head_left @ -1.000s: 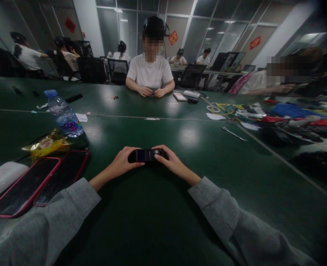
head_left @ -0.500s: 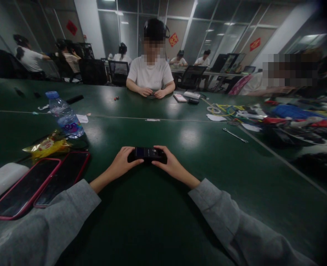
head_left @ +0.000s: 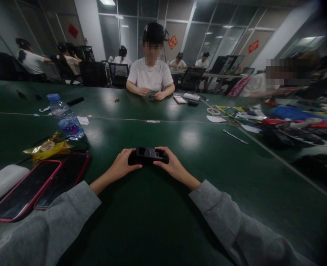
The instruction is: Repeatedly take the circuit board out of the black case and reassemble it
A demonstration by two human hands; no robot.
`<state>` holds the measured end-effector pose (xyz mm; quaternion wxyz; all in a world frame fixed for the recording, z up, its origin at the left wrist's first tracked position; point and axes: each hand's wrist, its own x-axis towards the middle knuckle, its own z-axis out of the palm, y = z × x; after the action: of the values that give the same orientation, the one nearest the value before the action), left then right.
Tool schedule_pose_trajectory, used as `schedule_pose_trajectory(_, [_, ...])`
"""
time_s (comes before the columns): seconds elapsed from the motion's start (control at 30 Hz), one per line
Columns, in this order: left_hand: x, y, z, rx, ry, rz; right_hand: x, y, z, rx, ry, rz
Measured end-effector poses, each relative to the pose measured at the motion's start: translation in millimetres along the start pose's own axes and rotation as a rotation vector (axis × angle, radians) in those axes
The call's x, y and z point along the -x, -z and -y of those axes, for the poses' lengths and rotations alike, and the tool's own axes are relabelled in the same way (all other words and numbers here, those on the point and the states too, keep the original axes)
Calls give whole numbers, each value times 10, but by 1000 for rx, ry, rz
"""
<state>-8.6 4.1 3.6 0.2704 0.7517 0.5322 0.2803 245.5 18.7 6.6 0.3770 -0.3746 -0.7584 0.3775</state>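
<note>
Left hand (head_left: 122, 162) and right hand (head_left: 170, 161) curled around opposite ends of a black device (head_left: 147, 156), held between them at a green table (head_left: 141, 214), two red-edged phones (head_left: 26, 190) and a water bottle (head_left: 67, 117) to the left, a person in white (head_left: 150, 75) seated across.

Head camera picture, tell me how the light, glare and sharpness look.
In the head view, the light is dim, with pale glare patches on the green table; in that same head view, the black device is dark, its small markings too faint to read; toward the head view's right edge, the cluttered heap looks smeared and stretched.
</note>
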Motion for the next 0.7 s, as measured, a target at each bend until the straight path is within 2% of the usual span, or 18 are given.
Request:
schedule_pose_trajectory(0.3, [-29, -43, 63, 7, -42, -34, -5, -5, -30, 54, 23, 0])
schedule_pose_trajectory(0.7, [-11, 3, -27, 19, -103, -8, 3, 9, 43, 66, -9, 41])
